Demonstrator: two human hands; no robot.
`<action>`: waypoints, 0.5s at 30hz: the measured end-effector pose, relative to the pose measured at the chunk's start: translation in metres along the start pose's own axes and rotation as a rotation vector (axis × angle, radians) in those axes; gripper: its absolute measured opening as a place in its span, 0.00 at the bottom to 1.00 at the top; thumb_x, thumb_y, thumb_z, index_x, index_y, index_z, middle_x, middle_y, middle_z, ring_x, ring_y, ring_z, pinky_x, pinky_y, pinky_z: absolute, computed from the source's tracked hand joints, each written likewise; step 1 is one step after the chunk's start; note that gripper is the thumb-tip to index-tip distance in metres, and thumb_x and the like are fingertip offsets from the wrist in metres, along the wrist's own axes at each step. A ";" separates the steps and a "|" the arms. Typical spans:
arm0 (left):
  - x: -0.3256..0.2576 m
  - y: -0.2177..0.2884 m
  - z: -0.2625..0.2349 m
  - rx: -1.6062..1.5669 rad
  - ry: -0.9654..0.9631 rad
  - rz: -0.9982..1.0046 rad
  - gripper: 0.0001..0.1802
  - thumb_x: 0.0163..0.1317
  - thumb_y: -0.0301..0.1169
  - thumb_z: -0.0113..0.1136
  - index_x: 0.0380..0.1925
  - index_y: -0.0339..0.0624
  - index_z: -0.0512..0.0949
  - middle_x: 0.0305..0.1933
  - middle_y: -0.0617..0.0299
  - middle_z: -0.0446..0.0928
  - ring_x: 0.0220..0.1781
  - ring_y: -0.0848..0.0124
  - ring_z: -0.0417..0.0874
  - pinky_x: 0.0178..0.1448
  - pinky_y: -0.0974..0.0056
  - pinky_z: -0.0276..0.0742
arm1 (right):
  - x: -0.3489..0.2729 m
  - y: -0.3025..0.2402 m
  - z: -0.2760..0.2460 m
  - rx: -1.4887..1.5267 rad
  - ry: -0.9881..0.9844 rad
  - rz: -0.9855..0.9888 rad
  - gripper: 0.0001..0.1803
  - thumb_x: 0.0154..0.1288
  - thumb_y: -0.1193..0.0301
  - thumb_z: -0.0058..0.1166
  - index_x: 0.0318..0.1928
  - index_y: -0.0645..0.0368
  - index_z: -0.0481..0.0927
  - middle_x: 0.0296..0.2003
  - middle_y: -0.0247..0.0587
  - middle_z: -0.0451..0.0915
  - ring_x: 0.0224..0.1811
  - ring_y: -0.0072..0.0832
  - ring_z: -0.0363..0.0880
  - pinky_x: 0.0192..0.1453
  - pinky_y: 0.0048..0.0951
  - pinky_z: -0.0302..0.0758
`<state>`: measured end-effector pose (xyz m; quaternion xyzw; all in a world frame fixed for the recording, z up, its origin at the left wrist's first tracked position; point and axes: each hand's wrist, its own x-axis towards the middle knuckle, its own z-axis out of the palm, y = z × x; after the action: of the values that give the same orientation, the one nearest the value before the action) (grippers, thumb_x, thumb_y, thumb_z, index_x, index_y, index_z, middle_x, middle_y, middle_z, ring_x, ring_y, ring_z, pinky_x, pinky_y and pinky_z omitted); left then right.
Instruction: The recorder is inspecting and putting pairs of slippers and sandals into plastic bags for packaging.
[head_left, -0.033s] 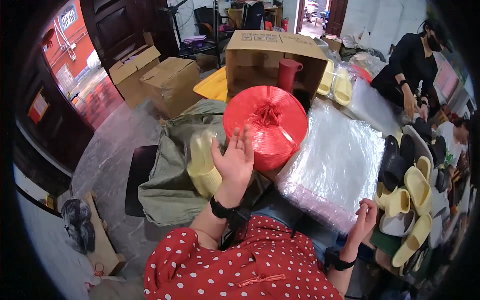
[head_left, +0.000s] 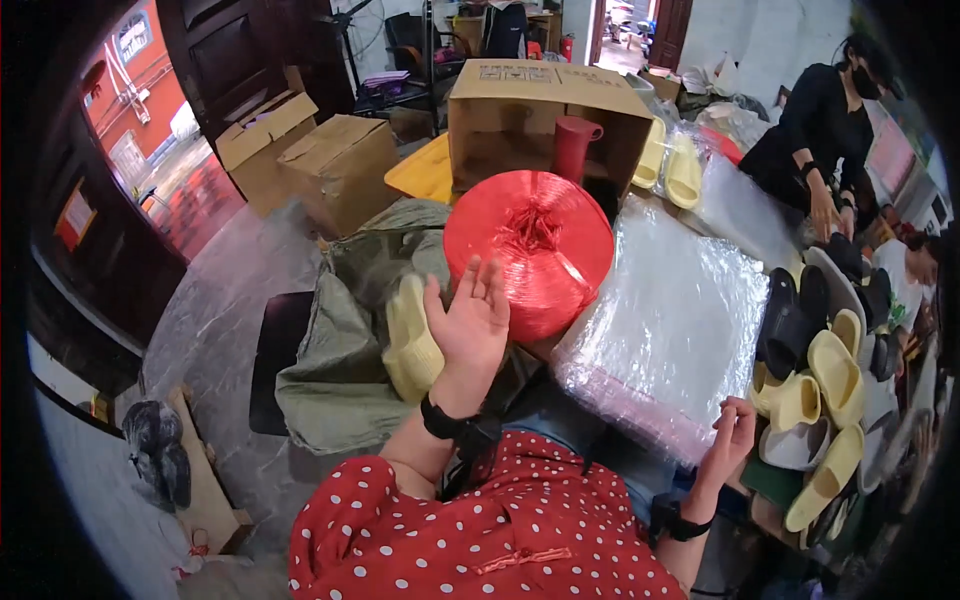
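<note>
My left hand (head_left: 468, 325) is raised palm up with its fingers spread, holding nothing. It overlaps the lower left edge of a big round roll of red plastic twine (head_left: 545, 240). Just left of that hand, a pair of pale yellow slippers (head_left: 410, 350) lies in the mouth of a grey-green woven sack (head_left: 335, 385), partly hidden by my hand and wrist. My right hand (head_left: 730, 440) hangs with loosely bent fingers at the near right corner of a stack of clear plastic bags (head_left: 670, 320). I see nothing in it.
Loose yellow, black and white slippers (head_left: 840, 375) pile up at the right. Behind the twine stands an open cardboard box (head_left: 545, 90) with a red mug (head_left: 575, 148). A co-worker in black (head_left: 815, 130) handles footwear at the far right. More cartons (head_left: 340, 165) stand on the floor.
The yellow slippers, blurred by motion before, have sunk lower and tilted in the sack mouth and now look sharper. Both my hands have stayed nearly in place.
</note>
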<state>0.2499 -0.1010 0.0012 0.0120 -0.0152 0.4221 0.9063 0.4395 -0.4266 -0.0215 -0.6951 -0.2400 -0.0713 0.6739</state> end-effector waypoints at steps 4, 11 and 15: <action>-0.023 -0.058 0.030 0.547 -0.086 0.125 0.16 0.73 0.40 0.45 0.47 0.41 0.74 0.34 0.61 0.73 0.31 0.71 0.72 0.33 0.69 0.70 | -0.006 -0.009 -0.033 -0.143 0.141 -0.042 0.01 0.67 0.80 0.53 0.36 0.63 0.77 0.32 0.29 0.74 0.33 0.18 0.69 0.39 0.20 0.68; -0.039 -0.104 0.026 1.801 -1.016 0.225 0.20 0.52 0.27 0.65 0.46 0.36 0.78 0.54 0.49 0.79 0.57 0.54 0.80 0.61 0.55 0.74 | 0.009 -0.019 -0.047 -0.310 0.180 -0.233 0.05 0.59 0.77 0.63 0.36 0.60 0.80 0.32 0.36 0.78 0.32 0.24 0.75 0.32 0.23 0.70; -0.029 -0.153 0.015 1.911 -1.338 0.190 0.27 0.54 0.37 0.70 0.53 0.39 0.76 0.68 0.44 0.69 0.71 0.43 0.65 0.71 0.47 0.63 | 0.032 -0.032 -0.103 -0.517 0.422 -0.289 0.05 0.61 0.76 0.62 0.37 0.60 0.79 0.34 0.35 0.77 0.32 0.23 0.73 0.33 0.24 0.70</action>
<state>0.3484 -0.2220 0.0136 0.9072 -0.1666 0.2375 0.3046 0.4768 -0.5194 0.0297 -0.7713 -0.1658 -0.3660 0.4937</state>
